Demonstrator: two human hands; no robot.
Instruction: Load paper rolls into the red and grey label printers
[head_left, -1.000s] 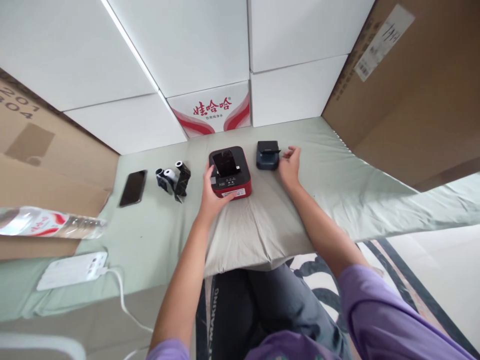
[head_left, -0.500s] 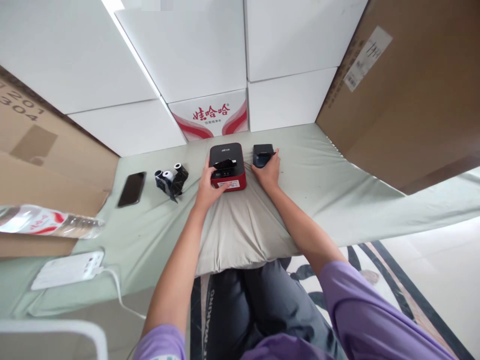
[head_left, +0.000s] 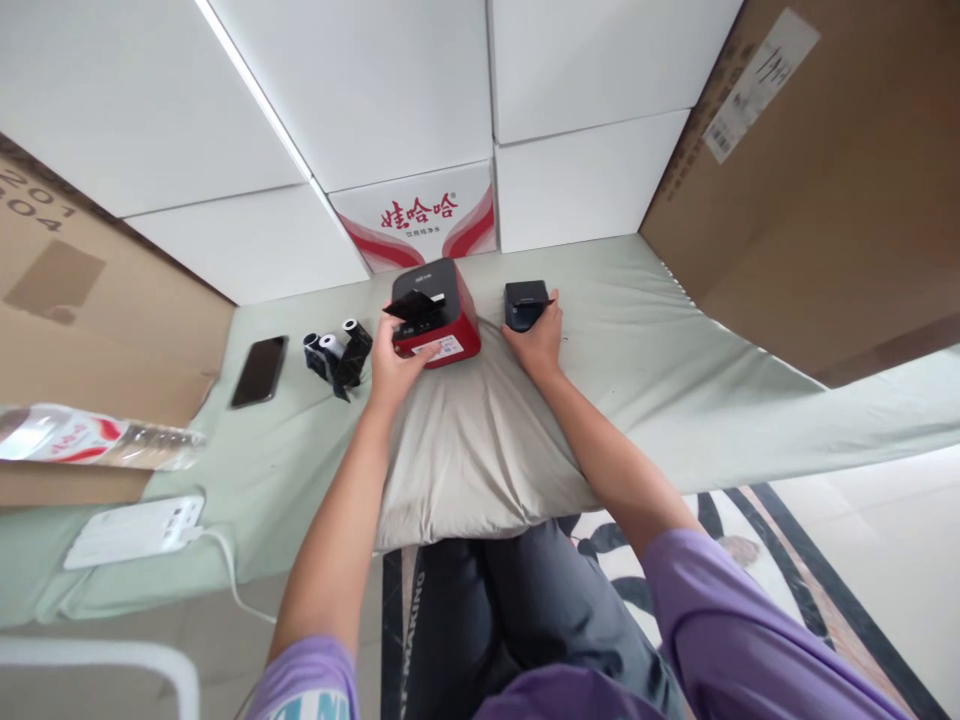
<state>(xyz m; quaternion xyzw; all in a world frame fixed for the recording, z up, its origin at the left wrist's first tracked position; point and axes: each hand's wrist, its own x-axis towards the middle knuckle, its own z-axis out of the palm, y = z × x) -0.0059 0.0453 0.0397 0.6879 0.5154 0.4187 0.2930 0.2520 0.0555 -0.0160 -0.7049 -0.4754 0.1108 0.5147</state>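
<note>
A small red and black box-shaped device (head_left: 439, 305) sits at the far edge of a grey pillow (head_left: 480, 440). My left hand (head_left: 394, 362) grips its near left corner and tips it up, a black flap sticking out at its front left. My right hand (head_left: 536, 340) rests on a smaller dark device (head_left: 523, 301) just to the right, fingers curled over its near side.
Left of the red device lie black and white rolls (head_left: 336, 352), then a dark phone (head_left: 259, 370). A white power strip (head_left: 135, 530) with cable and a plastic bottle (head_left: 90, 440) lie at near left. White boxes (head_left: 420, 215) and brown cartons (head_left: 817, 190) wall the green-sheeted surface.
The red device's lid has come down from open, and my left hand has tipped the device up. My right hand moved left onto the dark device and stays there.
</note>
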